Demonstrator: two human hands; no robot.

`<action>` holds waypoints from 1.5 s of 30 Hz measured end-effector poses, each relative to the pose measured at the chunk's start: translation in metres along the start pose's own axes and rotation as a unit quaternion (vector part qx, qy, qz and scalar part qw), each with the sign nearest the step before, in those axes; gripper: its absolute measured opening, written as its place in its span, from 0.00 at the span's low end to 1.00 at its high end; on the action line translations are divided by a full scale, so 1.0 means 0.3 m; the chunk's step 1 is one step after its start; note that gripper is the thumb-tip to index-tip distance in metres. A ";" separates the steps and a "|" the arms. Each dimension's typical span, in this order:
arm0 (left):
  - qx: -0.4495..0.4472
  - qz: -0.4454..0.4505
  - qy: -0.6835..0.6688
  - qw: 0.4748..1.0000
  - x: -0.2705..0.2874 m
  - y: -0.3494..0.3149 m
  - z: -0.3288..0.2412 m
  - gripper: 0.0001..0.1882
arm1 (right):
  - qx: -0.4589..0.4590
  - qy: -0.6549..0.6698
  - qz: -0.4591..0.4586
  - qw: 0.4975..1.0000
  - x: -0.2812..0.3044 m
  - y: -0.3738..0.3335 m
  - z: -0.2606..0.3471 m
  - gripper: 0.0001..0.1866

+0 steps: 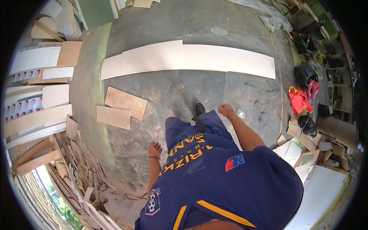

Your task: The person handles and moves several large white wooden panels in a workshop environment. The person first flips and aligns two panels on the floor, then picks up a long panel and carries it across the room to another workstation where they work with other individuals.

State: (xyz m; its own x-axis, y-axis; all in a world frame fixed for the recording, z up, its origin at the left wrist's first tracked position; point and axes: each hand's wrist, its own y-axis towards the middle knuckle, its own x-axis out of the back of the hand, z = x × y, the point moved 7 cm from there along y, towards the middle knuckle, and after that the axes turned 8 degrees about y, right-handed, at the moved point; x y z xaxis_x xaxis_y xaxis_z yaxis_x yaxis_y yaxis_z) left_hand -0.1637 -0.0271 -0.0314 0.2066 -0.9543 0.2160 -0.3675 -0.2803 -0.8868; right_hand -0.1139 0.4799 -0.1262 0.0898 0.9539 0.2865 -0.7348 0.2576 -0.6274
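My left hand (155,149) hangs beside my left hip with its fingers loosely spread and nothing in it. A dark band circles that wrist. Swung out in front of my right thigh, my right hand (225,110) is slightly blurred, its fingers loosely bent; no object shows in it. Neither hand touches anything. Ahead on the grey floor lies a long row of overlapping white boards (153,56). To the left of my feet rest two light-brown wooden boards, one plywood piece (125,102) partly under a smaller plywood piece (113,117).
Stacked boards (57,96) line the left side, with a heap of wood offcuts (78,161) nearer me. Along the right are a red bag (299,100), a black bag (305,74) and a large white sheet (324,191). Clear plastic sheeting (276,23) lies at the far right.
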 end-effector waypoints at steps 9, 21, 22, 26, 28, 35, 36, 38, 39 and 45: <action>-0.038 0.016 0.221 0.974 -0.338 0.386 -0.635 0.19 | -0.058 0.298 -0.071 0.950 -0.097 0.388 0.408 0.13; -0.396 0.069 0.651 0.644 -1.048 1.180 -1.210 0.25 | -0.160 0.099 -0.179 0.966 -0.410 0.950 0.000 0.12; -0.436 0.072 0.644 0.625 -1.119 1.274 -1.260 0.27 | -0.142 0.105 -0.173 0.969 -0.407 1.128 0.013 0.13; -0.518 0.047 0.682 0.514 -1.372 1.609 -1.272 0.39 | -0.144 0.090 -0.129 0.977 -0.383 1.734 0.050 0.18; -0.562 0.070 0.706 0.426 -1.553 1.674 -1.238 0.44 | -0.055 0.000 -0.184 0.981 -0.297 1.986 0.093 0.23; -0.542 0.044 0.784 0.298 -1.695 2.012 -1.058 0.63 | 0.065 -0.145 -0.238 0.958 -0.431 2.284 0.223 0.32; -0.512 0.041 0.815 0.267 -1.705 2.017 -1.010 0.64 | 0.068 -0.152 -0.264 0.950 -0.452 2.264 0.203 0.32; -0.456 0.032 0.867 0.201 -1.710 1.991 -0.926 0.66 | 0.034 -0.111 -0.273 0.955 -0.424 2.266 0.163 0.31; -0.450 0.045 0.875 0.175 -1.692 1.985 -0.917 0.66 | 0.000 -0.061 -0.249 0.967 -0.407 2.279 0.140 0.31; -0.428 0.213 0.875 0.069 -1.463 1.974 -0.936 0.62 | -0.025 0.028 0.167 0.985 -0.329 2.334 0.133 0.20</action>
State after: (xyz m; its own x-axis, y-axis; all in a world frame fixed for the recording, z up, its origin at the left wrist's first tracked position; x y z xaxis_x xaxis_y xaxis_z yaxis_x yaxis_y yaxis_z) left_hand -0.7266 0.1965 -0.5365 -0.1393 0.7652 0.6285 -0.0753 0.6247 -0.7772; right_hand -0.6643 0.5599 -0.5649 -0.1138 0.9933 0.0190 -0.6958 -0.0660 -0.7152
